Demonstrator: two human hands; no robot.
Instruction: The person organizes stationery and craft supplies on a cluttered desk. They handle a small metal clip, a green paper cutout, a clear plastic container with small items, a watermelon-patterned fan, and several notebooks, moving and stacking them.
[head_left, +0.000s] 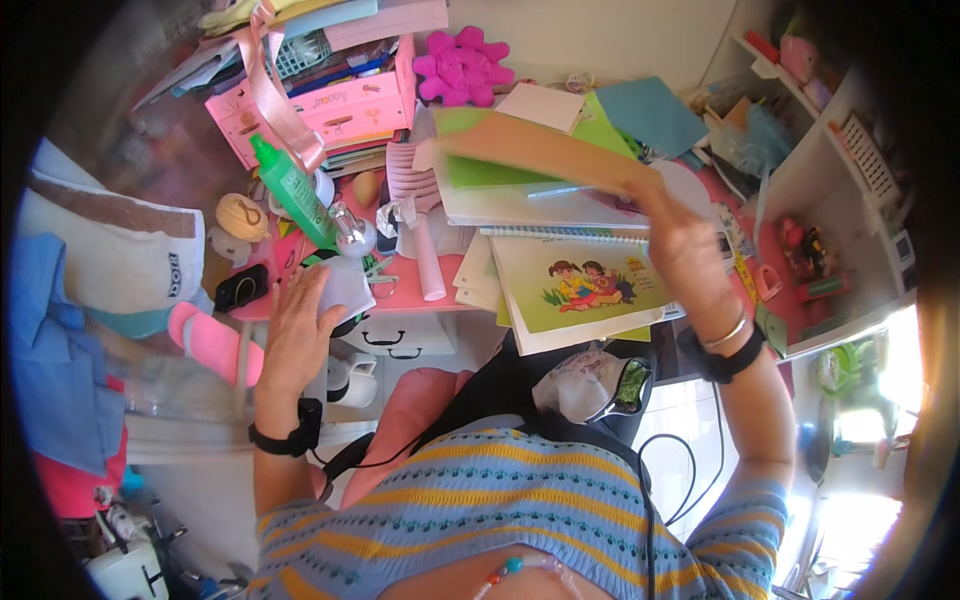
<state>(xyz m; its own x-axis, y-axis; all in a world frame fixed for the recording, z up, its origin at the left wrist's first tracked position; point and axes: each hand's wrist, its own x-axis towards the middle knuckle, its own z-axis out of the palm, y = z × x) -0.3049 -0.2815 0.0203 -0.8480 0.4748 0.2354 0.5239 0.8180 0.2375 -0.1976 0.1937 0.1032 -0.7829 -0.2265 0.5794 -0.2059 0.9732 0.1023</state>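
Observation:
My right hand (682, 247) grips the right end of a thin orange-brown book or sheet (540, 146), blurred and held tilted above a stack of papers. Below it are a green-covered book (487, 171) and a spiral-bound notebook (566, 231). Nearest me, a green picture book (592, 292) with two cartoon children on its cover overhangs the desk's front edge. My left hand (292, 330) lies palm down at the desk edge, fingers extended and thumb apart. It touches or overlaps a pale folded paper (349, 289); its underside is hidden.
Left on the pink desk (397, 283) stand a green spray bottle (296, 195), a pink hairbrush (424, 247) and a silver-topped bottle (352, 232). Behind are a pink drawer organizer (337, 112) and a magenta flower-shaped plush (463, 66). White shelves (840, 187) flank the right side. A white cap (581, 384) lies in my lap.

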